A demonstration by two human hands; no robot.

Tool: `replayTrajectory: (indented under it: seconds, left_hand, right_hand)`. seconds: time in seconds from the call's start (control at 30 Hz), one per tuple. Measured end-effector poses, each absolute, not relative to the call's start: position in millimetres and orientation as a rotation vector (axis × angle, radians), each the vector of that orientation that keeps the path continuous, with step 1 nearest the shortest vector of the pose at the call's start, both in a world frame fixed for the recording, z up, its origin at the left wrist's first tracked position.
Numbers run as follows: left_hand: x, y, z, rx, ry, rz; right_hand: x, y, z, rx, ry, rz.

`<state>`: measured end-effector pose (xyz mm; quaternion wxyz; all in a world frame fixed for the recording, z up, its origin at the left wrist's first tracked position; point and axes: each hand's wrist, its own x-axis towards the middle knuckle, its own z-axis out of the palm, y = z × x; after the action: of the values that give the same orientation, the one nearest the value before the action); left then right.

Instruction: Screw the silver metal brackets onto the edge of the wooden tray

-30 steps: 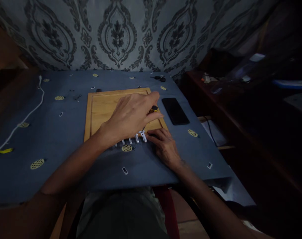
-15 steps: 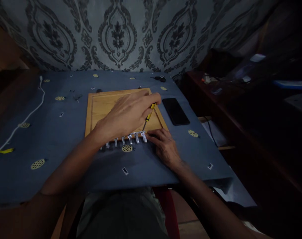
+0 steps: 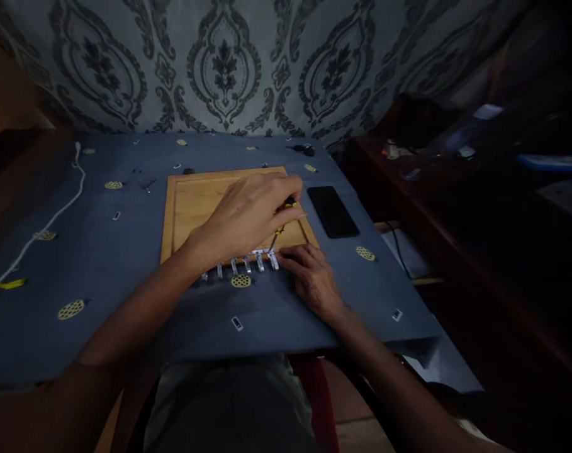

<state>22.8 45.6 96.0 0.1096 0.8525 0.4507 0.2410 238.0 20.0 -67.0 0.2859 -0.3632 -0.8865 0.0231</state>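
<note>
My left hand point(image 3: 255, 204) reaches across a wooden board point(image 3: 196, 195) and is closed around a yellow-and-black screwdriver point(image 3: 280, 230). The tool stands tilted, its tip down at the right end of a shiny metal hook rail point(image 3: 260, 259). Several hooks of this rail stick out past the board's near edge, and my left forearm covers its left end. My right hand point(image 3: 314, 277) lies at the board's near right corner, fingers together, with thumb and forefinger against the rail's end. Whatever the screwdriver tip bears on is too small to make out.
A black phone point(image 3: 333, 212) lies right of the board on the blue patterned tablecloth point(image 3: 139, 251). Farther back are dark keys point(image 3: 302, 150). Small metal bits point(image 3: 147, 184) lie to the left, near a white cable point(image 3: 54, 220) with a yellow tag.
My left hand has turned on the screwdriver handle: the fingers now cover more of it and the thumb points further right. The right hand, board and hook rail have stayed put.
</note>
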Motion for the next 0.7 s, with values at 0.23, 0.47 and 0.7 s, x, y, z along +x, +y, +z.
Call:
replayTrajectory:
  seconds: [0.23, 0.47, 0.7]
  left_hand:
    - [26.0, 45.0, 94.8, 2.511, 1.374, 0.696]
    - [25.2, 42.2, 95.6, 2.552, 1.376, 0.681]
    - [24.5, 39.7, 96.8, 2.562, 1.354, 0.696]
  right_hand:
    - [238.7, 20.2, -66.6, -0.987, -2.388, 0.096]
    - [238.1, 20.1, -66.6, -0.954, -2.362, 0.091]
    - [238.7, 19.3, -63.9, -0.954, -2.380, 0.117]
